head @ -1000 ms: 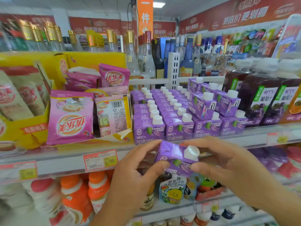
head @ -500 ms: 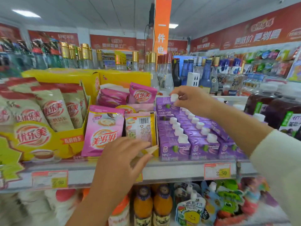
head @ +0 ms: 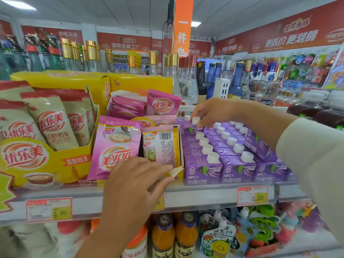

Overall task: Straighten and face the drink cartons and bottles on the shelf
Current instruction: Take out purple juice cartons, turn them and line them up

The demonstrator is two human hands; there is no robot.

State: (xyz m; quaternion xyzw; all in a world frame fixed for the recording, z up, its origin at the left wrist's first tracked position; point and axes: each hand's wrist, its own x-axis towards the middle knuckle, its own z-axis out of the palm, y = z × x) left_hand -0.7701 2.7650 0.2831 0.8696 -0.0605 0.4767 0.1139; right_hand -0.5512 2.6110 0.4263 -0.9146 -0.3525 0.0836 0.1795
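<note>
Purple juice cartons (head: 219, 170) with white caps stand in rows on the shelf (head: 201, 198), fronts facing out. My right hand (head: 210, 110) reaches to the back of the left row and pinches the rear purple carton (head: 187, 126) near its cap, setting it down on top of that row. Another purple carton (head: 257, 146) lies tilted on top of the right rows. My left hand (head: 134, 185) is at the shelf front, its fingers stretched out and touching the corner flap of the yellow display box (head: 176, 172) beside the cartons.
Pink milk-tea sachets (head: 115, 146) fill the yellow box left of the cartons. Dark juice bottles (head: 305, 108) stand at the right. Glass liquor bottles (head: 175, 71) line the back. Orange bottles (head: 175, 237) and pouches sit on the shelf below.
My right hand carried a purple carton from in front of the shelf to the back of the left row and lowered it. My left hand let go and moved to the yellow box's corner.
</note>
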